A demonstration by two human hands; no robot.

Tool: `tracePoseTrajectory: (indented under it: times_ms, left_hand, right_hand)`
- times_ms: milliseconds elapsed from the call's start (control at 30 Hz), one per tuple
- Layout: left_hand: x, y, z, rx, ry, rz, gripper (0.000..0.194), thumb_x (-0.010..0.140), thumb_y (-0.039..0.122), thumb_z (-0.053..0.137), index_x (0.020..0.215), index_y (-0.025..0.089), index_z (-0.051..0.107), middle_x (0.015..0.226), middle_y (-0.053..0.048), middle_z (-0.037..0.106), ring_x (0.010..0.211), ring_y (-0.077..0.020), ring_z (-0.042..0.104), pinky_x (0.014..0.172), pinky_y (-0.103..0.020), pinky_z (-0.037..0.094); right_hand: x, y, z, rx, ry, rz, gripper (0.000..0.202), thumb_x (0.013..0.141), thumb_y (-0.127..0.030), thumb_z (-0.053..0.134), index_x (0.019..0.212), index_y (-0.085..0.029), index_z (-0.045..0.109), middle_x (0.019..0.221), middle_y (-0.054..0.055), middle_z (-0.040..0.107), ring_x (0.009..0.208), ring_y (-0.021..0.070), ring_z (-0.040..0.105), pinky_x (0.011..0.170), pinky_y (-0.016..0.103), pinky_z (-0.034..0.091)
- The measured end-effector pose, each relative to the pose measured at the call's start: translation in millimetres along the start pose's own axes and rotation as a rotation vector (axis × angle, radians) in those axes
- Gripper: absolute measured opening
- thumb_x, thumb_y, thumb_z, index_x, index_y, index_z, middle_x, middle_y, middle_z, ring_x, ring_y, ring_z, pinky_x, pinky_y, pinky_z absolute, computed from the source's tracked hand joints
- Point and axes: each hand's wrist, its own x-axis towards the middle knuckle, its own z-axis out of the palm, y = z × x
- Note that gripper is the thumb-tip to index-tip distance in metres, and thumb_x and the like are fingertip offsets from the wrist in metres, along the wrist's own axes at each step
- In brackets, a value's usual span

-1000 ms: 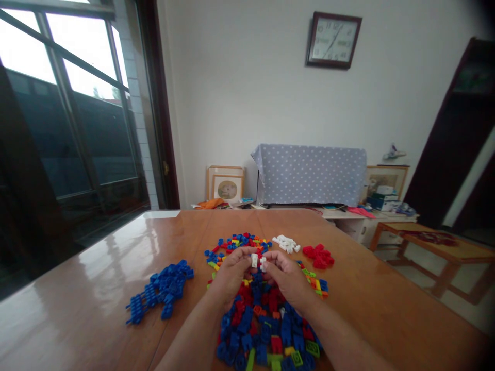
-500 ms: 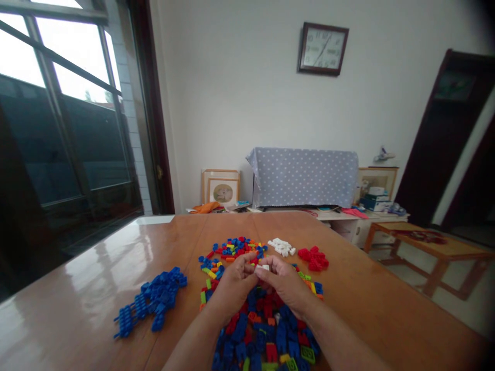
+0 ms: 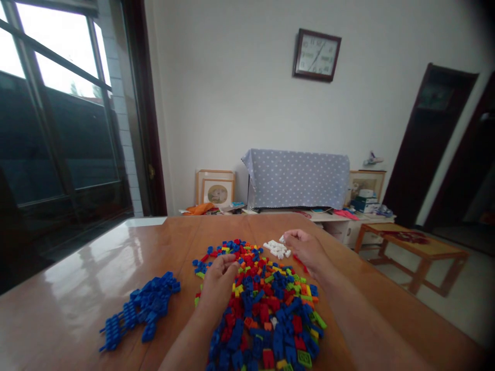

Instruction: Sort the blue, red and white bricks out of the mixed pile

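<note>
My right hand (image 3: 305, 250) reaches out beside the small pile of white building blocks (image 3: 276, 250), its fingertips pinched on a white building block (image 3: 282, 239) at the pile's right end. The red block pile is mostly hidden behind this hand; a bit of it shows below the palm. Over the left side of the large mixed heap of building blocks (image 3: 266, 293), my left hand (image 3: 219, 278) hovers with fingers loosely bent, thumb and forefinger slightly apart. I see nothing held in it. The heap mixes blue, red, green, yellow and orange pieces.
Left of the heap lies a group of joined blue blocks (image 3: 145, 309) on the shiny wooden table (image 3: 77, 288). A white sheet (image 3: 147, 221) lies at the table's far left corner. Beyond stand a cloth-covered screen-like object (image 3: 297, 178) and a low wooden table (image 3: 417, 247).
My hands were together over the heap around a white block. They have parted: the right one moved forward and right to the white pile, the left one slightly left. The view shifted a little.
</note>
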Motion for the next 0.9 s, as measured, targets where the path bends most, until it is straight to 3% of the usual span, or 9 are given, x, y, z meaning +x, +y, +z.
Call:
tracePoseTrajectory:
  times_ms: [100,300,400,667,900]
  left_hand:
    - [2,-1,-1.4,-0.005,0.039,-0.012,0.041,0.075,0.046,0.068,0.102,0.015,0.064,0.079,-0.003,0.068,0.072,-0.0167,0.062,0.065,-0.025,0.046]
    - [3,-3,-4.4,0.045,0.041,0.020,0.035,0.078,0.046,0.065,0.095,0.016,0.065,0.080,-0.003,0.068,0.073,-0.0172,0.062,0.065,-0.026,0.045]
    - [5,-4,-5.5,0.027,0.041,0.026,0.032,0.079,0.045,0.064,0.092,0.016,0.064,0.078,-0.003,0.067,0.074,-0.0176,0.062,0.067,-0.026,0.045]
    - [6,-4,-4.7,0.031,0.062,0.025,0.028,0.079,0.042,0.063,0.088,0.016,0.065,0.077,-0.003,0.066,0.074,-0.0171,0.062,0.067,-0.025,0.045]
    - [4,-5,-3.8,0.070,0.073,0.037,0.029,0.078,0.044,0.063,0.086,0.016,0.065,0.071,0.000,0.064,0.065,-0.0146,0.058,0.060,-0.023,0.041]
  right_hand:
    - [31,24,-6,-0.329,0.046,-0.015,0.030,0.085,-0.041,0.053,0.091,-0.017,0.070,0.084,0.005,0.072,0.071,0.0152,0.062,0.058,0.023,0.041]
    - [66,81,3,-0.610,-0.002,0.086,0.016,0.077,-0.022,0.061,0.066,-0.016,0.071,0.058,0.002,0.065,0.057,0.0129,0.055,0.054,0.023,0.031]
    - [75,98,11,-0.695,-0.030,0.116,0.016,0.076,-0.019,0.063,0.062,-0.017,0.070,0.057,0.002,0.065,0.056,0.0133,0.056,0.054,0.024,0.030]
    - [98,109,18,-0.729,-0.023,0.145,0.027,0.087,-0.040,0.061,0.082,-0.016,0.073,0.063,0.003,0.068,0.058,0.0142,0.060,0.052,0.023,0.032]
    - [98,109,13,-0.646,0.038,0.137,0.023,0.086,-0.036,0.059,0.083,-0.016,0.070,0.069,0.004,0.070,0.059,0.0136,0.060,0.050,0.021,0.033]
